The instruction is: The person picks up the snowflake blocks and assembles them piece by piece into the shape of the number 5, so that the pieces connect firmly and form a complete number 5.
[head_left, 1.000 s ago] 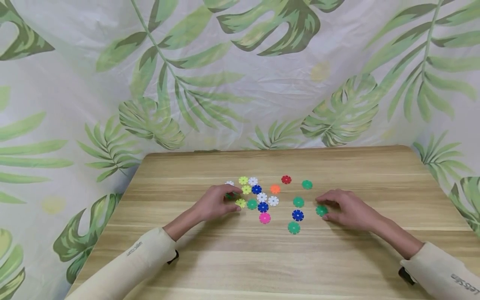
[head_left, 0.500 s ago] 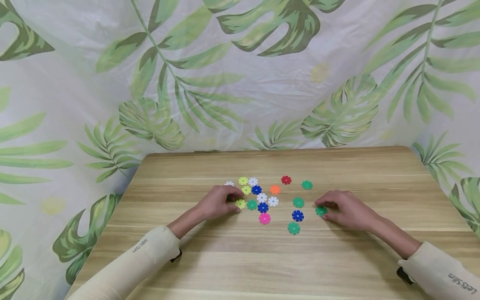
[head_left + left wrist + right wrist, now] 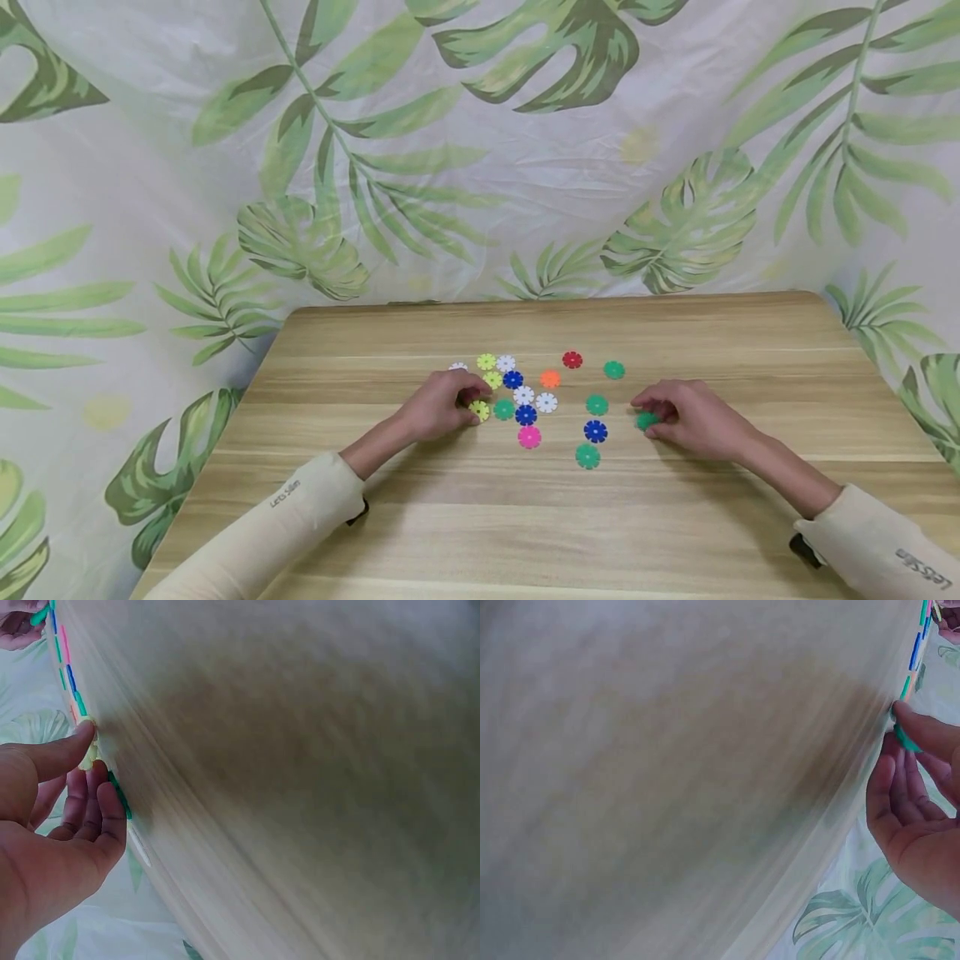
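Note:
My left hand point(image 3: 441, 405) pinches a yellow notched plastic disc point(image 3: 481, 410) between thumb and fingers, on the left of the scattered discs. In the left wrist view that yellow disc point(image 3: 89, 754) stands tilted at the thumb tip, and a green disc point(image 3: 119, 795) lies beneath the fingers. On the right, my right hand point(image 3: 697, 421) holds a green notched disc point(image 3: 646, 421) by its edge. The right wrist view has this green disc point(image 3: 906, 739) tipped up between thumb and fingertips. Parts of both held discs are hidden by the fingers.
Between the hands lie several flat discs, among them a pink disc point(image 3: 529, 437), an orange disc point(image 3: 550, 379), a red disc point(image 3: 572, 360) and a blue disc point(image 3: 596, 431). The wooden table point(image 3: 480, 525) ends at a leaf-print cloth point(image 3: 420, 167) behind.
My left hand has shifted slightly right and now pinches the yellow disc, which lay flat before. The green disc at my right hand slid slightly left, then tipped up in the fingers.

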Demonstrator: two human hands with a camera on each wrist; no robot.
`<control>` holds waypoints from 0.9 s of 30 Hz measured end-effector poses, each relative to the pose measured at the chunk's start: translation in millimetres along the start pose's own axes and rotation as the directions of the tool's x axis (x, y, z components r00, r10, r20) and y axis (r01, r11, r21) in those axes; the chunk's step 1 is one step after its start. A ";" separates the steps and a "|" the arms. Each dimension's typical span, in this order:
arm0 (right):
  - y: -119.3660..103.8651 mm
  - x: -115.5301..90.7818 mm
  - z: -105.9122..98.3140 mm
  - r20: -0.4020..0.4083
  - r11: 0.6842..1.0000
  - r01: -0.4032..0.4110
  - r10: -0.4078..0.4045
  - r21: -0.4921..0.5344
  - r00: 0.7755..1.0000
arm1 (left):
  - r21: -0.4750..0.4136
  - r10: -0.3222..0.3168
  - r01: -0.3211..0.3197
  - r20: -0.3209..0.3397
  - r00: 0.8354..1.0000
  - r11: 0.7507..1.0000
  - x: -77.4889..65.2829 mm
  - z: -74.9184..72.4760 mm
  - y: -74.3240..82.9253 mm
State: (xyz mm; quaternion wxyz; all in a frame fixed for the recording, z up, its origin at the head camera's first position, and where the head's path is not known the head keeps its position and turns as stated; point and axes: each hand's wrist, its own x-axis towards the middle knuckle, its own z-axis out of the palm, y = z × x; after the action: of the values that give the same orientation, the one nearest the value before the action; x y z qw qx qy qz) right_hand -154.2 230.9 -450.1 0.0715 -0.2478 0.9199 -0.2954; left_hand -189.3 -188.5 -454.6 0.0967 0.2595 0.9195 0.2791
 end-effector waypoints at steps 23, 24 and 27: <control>-30.7 2.3 -16.3 -0.161 0.991 -0.047 0.067 0.124 0.985 | -0.323 -0.076 -0.013 -0.261 0.962 0.946 -3.2 -24.1 50.0; -31.8 3.1 -16.5 -0.168 0.990 -0.053 0.075 0.133 0.983 | -0.334 -0.080 -0.014 -0.266 0.961 0.942 -2.2 -24.3 51.6; -34.7 5.0 -17.5 -0.194 0.985 -0.065 0.095 0.157 0.976 | -0.370 -0.093 -0.018 -0.278 0.956 0.929 1.2 -25.1 56.5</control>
State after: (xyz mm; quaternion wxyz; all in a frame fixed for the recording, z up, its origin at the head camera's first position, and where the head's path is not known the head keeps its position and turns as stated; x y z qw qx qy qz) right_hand -149.0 212.9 -415.7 0.0087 -0.1735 0.9068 -0.3841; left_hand -174.4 -159.4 -402.1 0.0128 0.1749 0.8596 0.4799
